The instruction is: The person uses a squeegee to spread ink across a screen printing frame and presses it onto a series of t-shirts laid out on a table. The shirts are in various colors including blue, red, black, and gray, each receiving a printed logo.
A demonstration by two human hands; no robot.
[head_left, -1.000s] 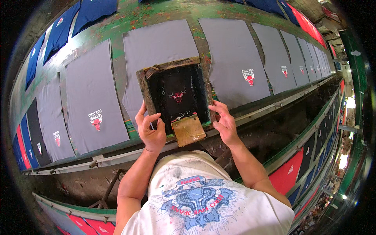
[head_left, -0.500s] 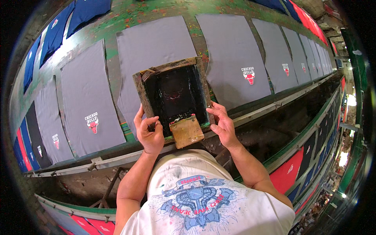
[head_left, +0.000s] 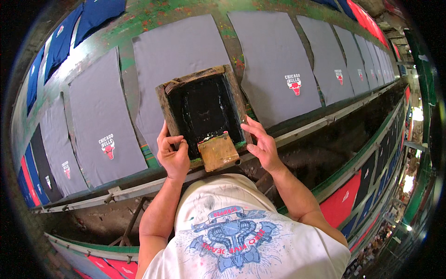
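Between my two hands is a worn wooden screen-printing frame with a dark, wet-looking mesh. It sits over the lower part of a grey fabric panel, slightly turned. Inside its near end leans a squeegee with a flat wooden block, ink-stained along its upper edge; neither hand touches it. My left hand grips the frame's near left side, thumb and forefinger bent together. At the near right side my right hand holds the frame with fingers and thumb. The cloth directly beneath the frame is hidden.
Grey panels with a red-and-white bull-head print lie on both sides along the green, paint-spotted table. Navy pieces lie across it. A metal rail runs along the near edge. Another table with red pieces stands at the lower right.
The frame has shifted slightly left and away from me, with both hands on it. The reddish bull outline seen on its mesh has become much fainter.
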